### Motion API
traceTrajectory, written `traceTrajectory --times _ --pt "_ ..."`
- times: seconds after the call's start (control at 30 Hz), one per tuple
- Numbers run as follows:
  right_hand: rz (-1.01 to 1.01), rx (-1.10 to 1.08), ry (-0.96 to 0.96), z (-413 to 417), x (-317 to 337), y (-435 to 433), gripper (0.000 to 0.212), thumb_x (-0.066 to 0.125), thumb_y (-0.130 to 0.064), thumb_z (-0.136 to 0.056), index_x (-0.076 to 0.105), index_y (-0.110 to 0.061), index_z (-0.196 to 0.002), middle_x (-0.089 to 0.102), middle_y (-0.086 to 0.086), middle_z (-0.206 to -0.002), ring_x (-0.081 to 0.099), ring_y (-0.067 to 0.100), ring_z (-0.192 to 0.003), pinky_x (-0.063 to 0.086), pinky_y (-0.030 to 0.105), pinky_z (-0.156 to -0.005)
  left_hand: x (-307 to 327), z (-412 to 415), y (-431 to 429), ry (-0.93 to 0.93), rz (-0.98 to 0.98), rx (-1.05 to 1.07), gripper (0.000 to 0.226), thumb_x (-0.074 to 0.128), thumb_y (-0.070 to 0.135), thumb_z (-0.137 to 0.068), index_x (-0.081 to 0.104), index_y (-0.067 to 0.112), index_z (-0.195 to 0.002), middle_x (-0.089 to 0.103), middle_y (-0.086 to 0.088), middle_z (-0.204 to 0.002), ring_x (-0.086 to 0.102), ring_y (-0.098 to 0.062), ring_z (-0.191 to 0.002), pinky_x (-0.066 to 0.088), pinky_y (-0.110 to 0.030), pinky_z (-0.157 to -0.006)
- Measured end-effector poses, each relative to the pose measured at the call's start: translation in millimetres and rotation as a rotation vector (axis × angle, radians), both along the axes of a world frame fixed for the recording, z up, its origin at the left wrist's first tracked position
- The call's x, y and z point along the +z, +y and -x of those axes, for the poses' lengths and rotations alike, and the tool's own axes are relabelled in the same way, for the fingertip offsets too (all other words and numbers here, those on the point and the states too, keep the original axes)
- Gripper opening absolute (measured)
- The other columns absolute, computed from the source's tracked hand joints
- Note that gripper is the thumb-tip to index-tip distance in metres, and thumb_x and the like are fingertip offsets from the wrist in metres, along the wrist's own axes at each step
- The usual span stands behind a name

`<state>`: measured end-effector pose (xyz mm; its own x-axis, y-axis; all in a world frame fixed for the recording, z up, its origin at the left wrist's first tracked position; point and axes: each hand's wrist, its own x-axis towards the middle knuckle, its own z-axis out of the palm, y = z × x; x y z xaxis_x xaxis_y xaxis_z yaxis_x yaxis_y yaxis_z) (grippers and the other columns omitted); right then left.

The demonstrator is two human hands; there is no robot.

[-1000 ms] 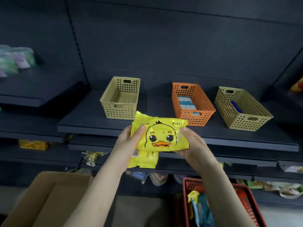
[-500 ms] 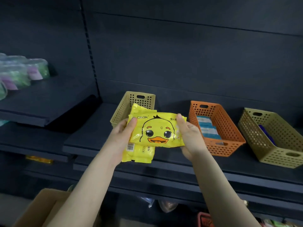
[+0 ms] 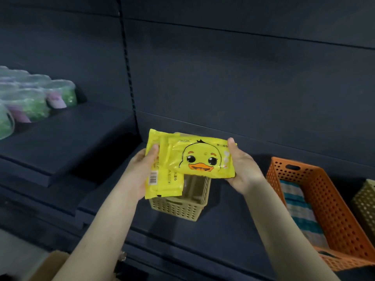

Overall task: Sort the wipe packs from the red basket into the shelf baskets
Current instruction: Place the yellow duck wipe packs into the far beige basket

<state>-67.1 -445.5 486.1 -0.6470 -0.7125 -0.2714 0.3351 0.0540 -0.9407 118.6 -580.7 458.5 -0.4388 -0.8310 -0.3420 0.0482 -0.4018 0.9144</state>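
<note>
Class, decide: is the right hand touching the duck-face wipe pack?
Touching. The head view shows the right hand gripping the duck-face wipe pack by its right edge, thumb over its top corner; the left hand grips the barcode pack behind it.

A dark shelf (image 3: 233,211) carries three perforated baskets in a row: a tan basket (image 3: 178,210) at the left, an orange basket (image 3: 334,211) holding striped packs (image 3: 298,211), and a second tan basket (image 3: 365,201) cut off at the right edge. Further left, a higher shelf (image 3: 71,138) bears clear tubs (image 3: 30,102) with green and purple contents.
</note>
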Motion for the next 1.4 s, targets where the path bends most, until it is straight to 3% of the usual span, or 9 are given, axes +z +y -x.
traceTrajectory --times 0.2,0.33,0.5,0.63,0.73,0.83,0.93,1.13,1.4 --pt "-0.198 -0.180 0.330 32 -11 -56 0.029 0.052 -0.043 -0.096 0.057 -0.020 -0.078 0.062 0.003 -0.079 0.058 0.014 -0.063 0.051 0.031 -0.062 -13 0 -72 -0.024 0.047 0.044 0.019 0.055 0.044 -0.094 0.062 0.032 -0.107 0.072 0.000 -0.103 0.070 -0.023 -0.090 0.055 -0.038 -0.067" --pt "-0.400 -0.183 0.360 34 -41 -103 0.045 0.053 -0.044 -0.095 0.061 0.001 -0.092 0.059 0.011 -0.082 0.058 0.025 -0.076 0.051 0.038 -0.070 -24 6 -112 0.021 -0.007 -0.007 0.028 0.056 0.043 -0.094 0.062 0.026 -0.115 0.073 -0.002 -0.106 0.071 -0.023 -0.093 0.057 -0.041 -0.071" --pt "-0.474 -0.242 0.214 25 -81 -151 0.029 0.051 -0.034 -0.098 0.061 -0.008 -0.108 0.062 0.007 -0.088 0.060 0.023 -0.081 0.052 0.041 -0.078 -35 18 -151 0.084 -0.095 -0.110 0.028 0.053 0.039 -0.097 0.064 0.022 -0.117 0.075 -0.004 -0.104 0.073 -0.023 -0.091 0.058 -0.041 -0.070" --pt "-0.718 -0.229 0.463 30 -101 -170 0.036 0.042 -0.031 -0.102 0.053 -0.003 -0.121 0.062 0.010 -0.094 0.054 0.019 -0.070 0.043 0.031 -0.062 -46 28 -171 0.086 -0.165 -0.177 0.031 0.053 0.039 -0.097 0.062 0.021 -0.121 0.074 -0.006 -0.107 0.071 -0.027 -0.097 0.056 -0.051 -0.082" --pt "-0.783 -0.177 0.687 32 -107 -177 0.049 0.054 -0.029 -0.096 0.039 -0.004 -0.135 0.061 0.016 -0.121 0.062 0.028 -0.097 0.053 0.038 -0.081 -52 35 -178 0.088 -0.199 -0.222 0.030 0.052 0.039 -0.097 0.063 0.021 -0.119 0.074 -0.006 -0.107 0.071 -0.027 -0.097 0.055 -0.050 -0.084" --pt "-0.825 -0.137 1.030 26 -109 -173 0.062 0.062 -0.031 -0.091 0.036 -0.005 -0.141 0.039 0.015 -0.145 0.039 0.032 -0.134 0.038 0.040 -0.110 -57 39 -183 0.097 -0.222 -0.253 0.031 0.051 0.039 -0.097 0.064 0.021 -0.119 0.073 -0.006 -0.109 0.071 -0.026 -0.098 0.055 -0.049 -0.083" --pt "-0.914 -0.038 1.314 20 -107 -166 0.047 0.055 -0.035 -0.095 0.050 -0.013 -0.136 0.038 0.008 -0.147 0.028 0.031 -0.139 0.030 0.042 -0.113 -61 39 -187 0.106 -0.238 -0.269 0.033 0.051 0.040 -0.097 0.063 0.021 -0.121 0.073 -0.007 -0.110 0.071 -0.026 -0.099 0.055 -0.049 -0.083" --pt "-0.860 0.206 0.817 6 -126 -166 0.038 0.052 -0.020 -0.098 0.053 -0.015 -0.135 0.054 0.008 -0.137 0.054 0.023 -0.121 0.040 0.031 -0.104 -63 36 -188 0.102 -0.274 -0.257 0.034 0.052 0.041 -0.096 0.062 0.021 -0.122 0.072 -0.008 -0.112 0.071 -0.027 -0.100 0.054 -0.052 -0.085" --pt "-0.575 0.085 0.832 9 -96 -167 0.035 0.046 -0.027 -0.100 0.054 -0.021 -0.134 0.057 0.001 -0.134 0.056 0.017 -0.118 0.047 0.033 -0.100 -45 26 -187 0.188 -0.263 -0.204 0.035 0.046 0.036 -0.100 0.057 0.018 -0.127 0.070 -0.008 -0.118 0.068 -0.025 -0.105 0.054 -0.046 -0.080"
